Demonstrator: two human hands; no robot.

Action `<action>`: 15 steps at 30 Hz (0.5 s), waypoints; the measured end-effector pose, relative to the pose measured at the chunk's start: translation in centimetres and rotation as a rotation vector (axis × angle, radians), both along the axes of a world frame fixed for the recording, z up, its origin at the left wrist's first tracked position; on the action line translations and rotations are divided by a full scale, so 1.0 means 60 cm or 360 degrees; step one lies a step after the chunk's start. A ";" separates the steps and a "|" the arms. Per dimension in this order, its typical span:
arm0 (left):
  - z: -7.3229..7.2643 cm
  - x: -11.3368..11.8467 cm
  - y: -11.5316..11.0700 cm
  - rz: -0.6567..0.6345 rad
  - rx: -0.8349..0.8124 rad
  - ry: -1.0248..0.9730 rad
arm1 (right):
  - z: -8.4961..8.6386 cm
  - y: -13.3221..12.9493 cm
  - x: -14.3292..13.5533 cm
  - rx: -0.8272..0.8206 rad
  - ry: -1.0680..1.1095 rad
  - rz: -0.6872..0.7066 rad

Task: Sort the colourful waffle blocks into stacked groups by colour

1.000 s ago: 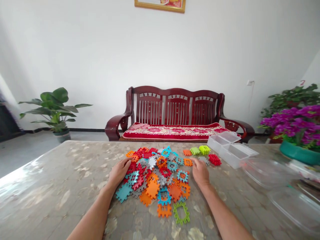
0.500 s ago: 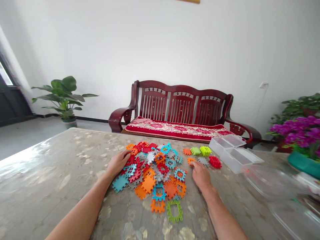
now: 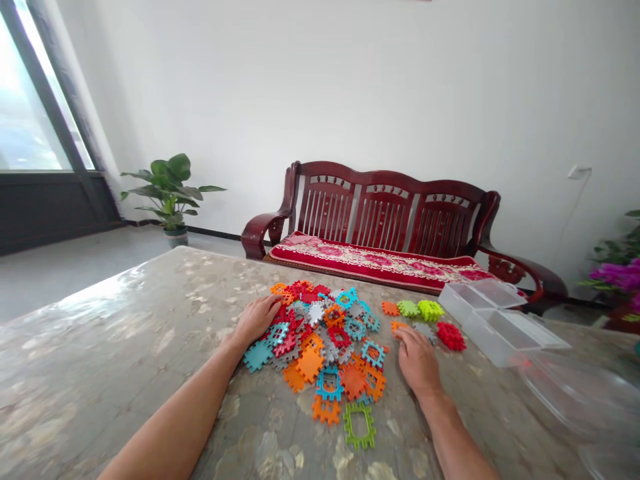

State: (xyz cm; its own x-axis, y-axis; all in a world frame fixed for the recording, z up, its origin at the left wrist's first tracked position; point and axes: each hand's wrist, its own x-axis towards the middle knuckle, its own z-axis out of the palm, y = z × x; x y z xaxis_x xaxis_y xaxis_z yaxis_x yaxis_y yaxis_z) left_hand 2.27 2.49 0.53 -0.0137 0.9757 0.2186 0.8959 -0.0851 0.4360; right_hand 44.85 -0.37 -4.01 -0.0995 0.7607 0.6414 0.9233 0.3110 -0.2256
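Observation:
A heap of interlocking plastic tiles [image 3: 310, 363] in orange, red, blue and grey lies on the table between my hands. My left hand [image 3: 257, 320] rests along the heap's left side, its fingers stretched over red tiles. On the other side, my right hand [image 3: 419, 355] is low over the table with its fingers extended. Its fingertips touch a small orange tile [image 3: 398, 326] lying flat, partly covered by them. A grey tile [image 3: 425, 331] sits just beyond those fingers. Nearby are a red stack [image 3: 451, 336], a yellow-green stack [image 3: 430, 310], a light green tile [image 3: 408, 308] and another orange tile [image 3: 390, 308].
At the right stands a clear plastic box [image 3: 505, 337] with compartments, and a transparent lid [image 3: 575, 393] lies in front of it. A green frame tile [image 3: 359, 425] is at the heap's near end. Behind the patterned table [image 3: 125, 373] is a wooden bench [image 3: 385, 213].
The view has swung left, so everything appears shifted right. My right hand's fingers have straightened and spread at the orange tile. My left hand stays on the heap.

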 end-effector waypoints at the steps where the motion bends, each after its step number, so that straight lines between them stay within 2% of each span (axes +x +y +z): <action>1: 0.000 0.000 0.000 0.0000 -0.0002 -0.0001 | 0.001 -0.001 -0.002 0.0023 0.0022 0.0023; 9: -0.007 0.005 0.003 -0.0030 0.0021 0.0037 | 0.008 -0.003 -0.018 0.0066 0.0018 0.0181; 15: -0.019 0.010 0.004 -0.0175 0.0046 0.0135 | 0.010 0.008 -0.023 0.0095 0.0040 0.0220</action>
State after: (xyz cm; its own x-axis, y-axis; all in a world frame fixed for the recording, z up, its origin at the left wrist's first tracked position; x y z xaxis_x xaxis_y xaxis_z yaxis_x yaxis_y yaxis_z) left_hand 2.85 2.75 -0.61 0.1128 0.9636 0.2423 0.9139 -0.1963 0.3553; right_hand 43.49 0.10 -3.39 -0.1839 0.7013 0.6887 0.8651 0.4482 -0.2253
